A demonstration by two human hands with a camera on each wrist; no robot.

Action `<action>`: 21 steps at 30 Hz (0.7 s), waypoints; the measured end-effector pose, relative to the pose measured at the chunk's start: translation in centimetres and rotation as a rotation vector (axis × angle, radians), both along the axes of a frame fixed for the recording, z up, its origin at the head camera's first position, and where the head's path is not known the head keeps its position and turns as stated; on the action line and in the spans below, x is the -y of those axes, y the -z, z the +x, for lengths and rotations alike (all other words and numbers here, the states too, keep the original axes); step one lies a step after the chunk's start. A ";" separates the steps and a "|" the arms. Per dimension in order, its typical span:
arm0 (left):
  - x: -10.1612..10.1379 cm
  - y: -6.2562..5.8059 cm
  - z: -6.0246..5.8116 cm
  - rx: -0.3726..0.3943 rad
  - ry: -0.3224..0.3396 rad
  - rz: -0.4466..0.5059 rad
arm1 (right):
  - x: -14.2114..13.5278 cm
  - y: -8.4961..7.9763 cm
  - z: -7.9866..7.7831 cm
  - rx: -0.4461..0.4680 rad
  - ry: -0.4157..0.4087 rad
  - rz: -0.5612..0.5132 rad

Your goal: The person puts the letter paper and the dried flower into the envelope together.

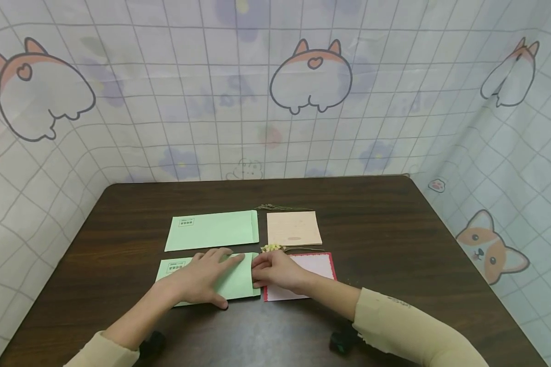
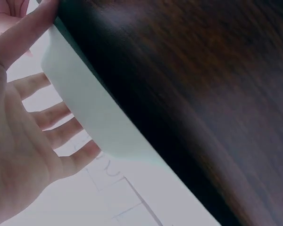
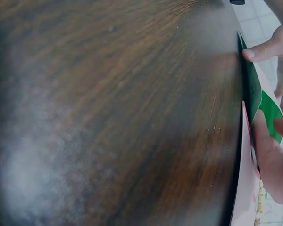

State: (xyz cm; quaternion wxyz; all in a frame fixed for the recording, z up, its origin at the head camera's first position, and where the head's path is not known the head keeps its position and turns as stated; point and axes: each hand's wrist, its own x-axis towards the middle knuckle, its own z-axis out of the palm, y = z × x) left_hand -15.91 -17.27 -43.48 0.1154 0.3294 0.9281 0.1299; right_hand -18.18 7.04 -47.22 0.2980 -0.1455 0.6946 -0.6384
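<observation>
A pale green envelope [image 1: 239, 281] lies on the table in the head view, its flap end to the right. My left hand [image 1: 197, 278] rests across it with fingers spread, the thumb at its near edge. At the open mouth, my right hand [image 1: 277, 270] has bent fingers on the flap end. The bright green inside of the envelope [image 3: 270, 110] shows between both hands in the right wrist view; the right fingertips are partly hidden there. Under the right hand lies a white card with a red border [image 1: 319, 265]. The left wrist view shows the left palm [image 2: 23, 150] beside the envelope's edge [image 2: 85, 94].
Behind lies a second green envelope [image 1: 211, 232], with a beige card or paper packet [image 1: 294, 227] to its right. A dried yellow flower sprig [image 1: 272, 248] and a thin dried stem [image 1: 275, 207] lie near it. Patterned cloth [image 1: 239, 137] surrounds the dark wooden table [image 1: 372, 219].
</observation>
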 end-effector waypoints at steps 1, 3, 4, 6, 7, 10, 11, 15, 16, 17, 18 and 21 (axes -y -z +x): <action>0.0 0.0 0.0 -0.005 0.004 0.002 | 0.0 0.1 0.0 -0.002 -0.002 -0.003; 0.0 0.0 0.0 -0.018 0.012 0.010 | 0.1 0.2 0.0 -0.007 -0.007 -0.007; 0.0 0.0 0.1 -0.023 0.014 0.014 | 0.1 0.2 0.0 -0.011 -0.008 -0.006; 0.1 0.0 0.2 -0.029 0.010 0.022 | 0.2 0.2 0.0 -0.009 -0.009 -0.009; 0.1 0.0 0.2 -0.031 0.005 0.021 | 0.1 0.3 0.0 -0.010 -0.009 -0.006; 0.4 0.0 0.3 -0.024 -0.026 0.008 | 0.1 0.2 0.0 -0.003 -0.011 -0.007; 0.6 0.0 0.3 -0.017 -0.038 0.000 | 0.0 0.2 0.0 0.003 -0.011 -0.011; 1.0 -0.1 0.2 0.001 -0.062 -0.009 | 0.1 0.0 0.1 0.012 -0.019 -0.015; 1.1 -0.1 0.2 0.002 -0.062 -0.006 | 0.1 0.0 0.1 0.017 -0.017 -0.016; 1.1 -0.1 0.2 0.001 -0.062 -0.003 | 0.0 0.0 0.1 0.017 -0.018 -0.016; 1.1 -0.1 0.2 -0.002 -0.060 0.000 | 0.0 -0.1 0.1 0.016 -0.022 -0.014; 1.1 0.1 0.2 -0.002 -0.059 -0.006 | -0.5 -0.3 0.1 0.012 -0.026 -0.001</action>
